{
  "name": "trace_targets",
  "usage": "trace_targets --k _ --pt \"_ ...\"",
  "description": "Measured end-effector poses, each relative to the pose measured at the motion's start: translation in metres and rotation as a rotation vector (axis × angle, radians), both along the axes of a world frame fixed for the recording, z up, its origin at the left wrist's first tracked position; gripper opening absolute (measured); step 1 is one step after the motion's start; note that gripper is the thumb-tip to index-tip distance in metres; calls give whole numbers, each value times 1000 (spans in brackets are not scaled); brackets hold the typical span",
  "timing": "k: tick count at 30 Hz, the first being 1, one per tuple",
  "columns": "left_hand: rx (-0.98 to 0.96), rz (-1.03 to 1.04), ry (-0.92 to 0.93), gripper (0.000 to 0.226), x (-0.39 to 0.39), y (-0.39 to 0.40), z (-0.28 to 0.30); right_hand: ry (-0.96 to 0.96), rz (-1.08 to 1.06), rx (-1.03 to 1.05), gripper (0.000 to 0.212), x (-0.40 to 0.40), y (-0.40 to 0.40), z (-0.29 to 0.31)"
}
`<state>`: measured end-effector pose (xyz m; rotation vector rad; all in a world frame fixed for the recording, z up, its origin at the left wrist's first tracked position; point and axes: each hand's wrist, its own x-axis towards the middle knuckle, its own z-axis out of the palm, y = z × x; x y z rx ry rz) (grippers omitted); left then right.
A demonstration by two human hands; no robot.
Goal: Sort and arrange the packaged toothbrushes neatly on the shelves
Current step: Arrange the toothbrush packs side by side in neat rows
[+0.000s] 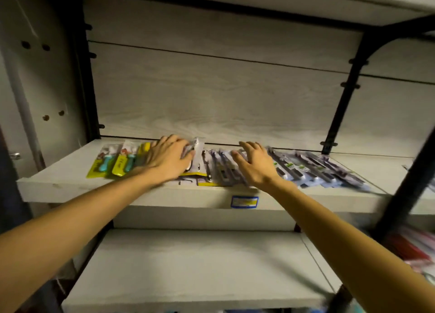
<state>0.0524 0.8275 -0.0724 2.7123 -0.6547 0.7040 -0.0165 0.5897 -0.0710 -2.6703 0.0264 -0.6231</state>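
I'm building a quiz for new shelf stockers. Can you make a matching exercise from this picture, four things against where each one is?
Things:
1. left hand
2. right hand
3. teal-handled toothbrush packs
4. blue and yellow label

Places:
A. far left of the shelf board
B. on the shelf's front edge
C. over the dark purple packs
D. on the pack in the middle of the row

Pairs: 1-D, 2-C, 3-A, 4-B
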Motion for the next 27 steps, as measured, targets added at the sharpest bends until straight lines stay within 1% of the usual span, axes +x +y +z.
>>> trace_targets --k 2,4,9,14,18,23,27 --pt "41 -66 -6 50 -14 -32 -3 7 -66 -118 64 -22 -36 0" --pt "66 -144 -32 52 -31 -67 -4 0 -120 -199 63 -49 -73 0" --pt "96 -275 -42 53 -84 -171 0 -78 -196 -285 56 -134 -167 2" --pt "108 -467 -88 44 -160 -284 -1 -97 -286 -258 58 -222 -267 7" --pt "143 -582 -116 45 -220 -372 -1 -94 -368 -213 56 -279 -339 0" --pt "173 -629 -111 51 -264 -454 -1 -72 -449 -164 54 -323 -410 -16" --pt "217 -651 -116 51 -271 -508 2 -65 -467 -148 54 -339 -453 -28"
